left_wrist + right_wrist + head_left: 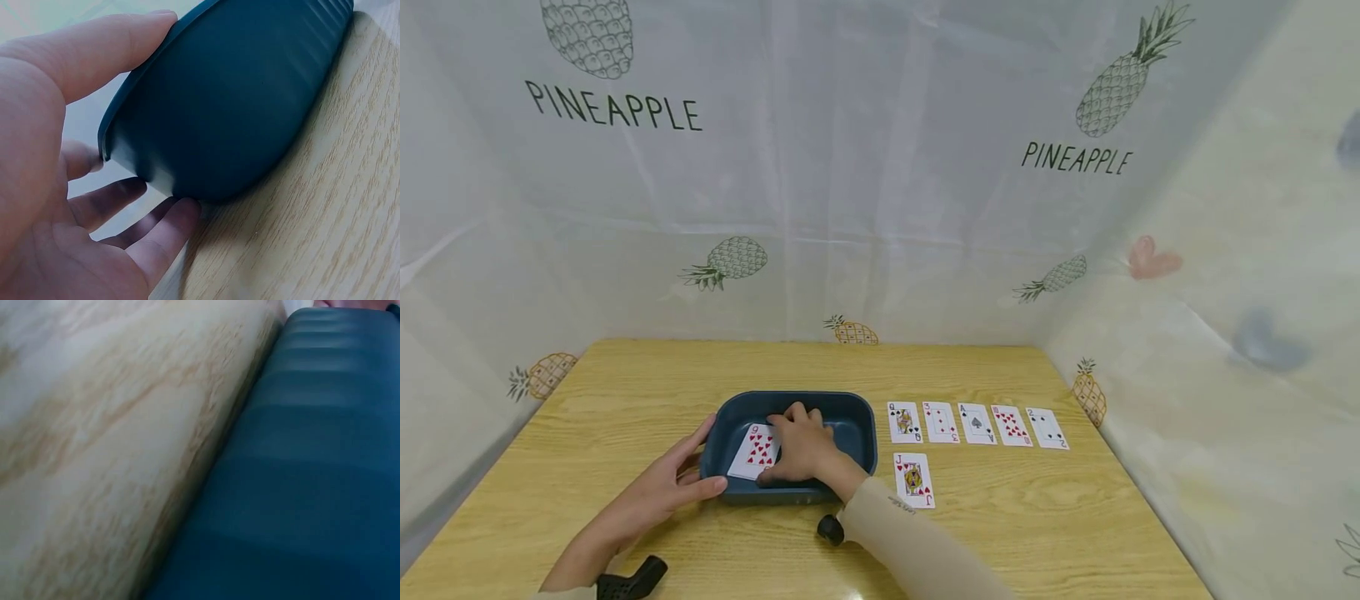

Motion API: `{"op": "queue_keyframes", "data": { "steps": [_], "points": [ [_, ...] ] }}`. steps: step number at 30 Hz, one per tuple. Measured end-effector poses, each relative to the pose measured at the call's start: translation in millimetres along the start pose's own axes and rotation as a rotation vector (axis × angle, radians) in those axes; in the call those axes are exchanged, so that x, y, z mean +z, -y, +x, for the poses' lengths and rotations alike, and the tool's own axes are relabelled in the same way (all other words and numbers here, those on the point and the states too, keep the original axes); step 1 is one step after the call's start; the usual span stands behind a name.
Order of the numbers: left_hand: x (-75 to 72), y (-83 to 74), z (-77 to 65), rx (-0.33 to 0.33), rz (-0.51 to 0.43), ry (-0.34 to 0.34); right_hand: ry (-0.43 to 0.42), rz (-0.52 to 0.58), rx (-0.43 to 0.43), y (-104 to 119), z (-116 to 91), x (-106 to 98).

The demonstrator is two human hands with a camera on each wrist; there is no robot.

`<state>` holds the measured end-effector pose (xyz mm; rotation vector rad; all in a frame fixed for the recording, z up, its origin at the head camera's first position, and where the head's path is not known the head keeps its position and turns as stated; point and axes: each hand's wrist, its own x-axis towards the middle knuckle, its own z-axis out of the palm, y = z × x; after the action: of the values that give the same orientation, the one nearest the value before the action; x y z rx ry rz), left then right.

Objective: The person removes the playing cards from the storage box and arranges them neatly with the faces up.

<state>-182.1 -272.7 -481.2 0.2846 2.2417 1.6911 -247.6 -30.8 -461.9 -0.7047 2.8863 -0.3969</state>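
Observation:
A dark blue rectangular basin (865,433) stands on the wooden table. My left hand (658,487) holds its left end, with the thumb on the near rim and fingers against the outer wall; the left wrist view shows this grip on the basin's wall (219,112). Inside lie white playing cards, a nine of hearts (760,450) face up on top. My right hand (805,446) reaches into the basin beside that card, fingers bent and pointing down. What its fingertips touch is hidden. In the right wrist view only the basin's ribbed outer side (312,487) shows clearly, without the fingers.
Right of the basin, several face-up cards form a row from a queen (904,422) to a two (1047,428). A jack of hearts (913,481) lies below the queen. Pineapple-print sheeting (880,167) hangs behind the wooden table (1037,517).

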Motion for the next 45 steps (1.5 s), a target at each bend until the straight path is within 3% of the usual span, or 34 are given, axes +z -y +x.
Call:
{"op": "queue_keyframes", "data": {
  "steps": [11, 33, 45],
  "points": [
    [-1.6, 3.0, 0.0, 0.009, 0.002, -0.001, -0.001, -0.005, -0.022, -2, 2, 2],
    [-1.3, 3.8, 1.1, 0.029, 0.012, -0.007, 0.066, 0.095, -0.089, -14, -3, -21],
    [-0.9, 3.9, 1.3, 0.033, 0.024, -0.007, 0.050, 0.030, -0.068, -14, 0, -13]
  ]
}}
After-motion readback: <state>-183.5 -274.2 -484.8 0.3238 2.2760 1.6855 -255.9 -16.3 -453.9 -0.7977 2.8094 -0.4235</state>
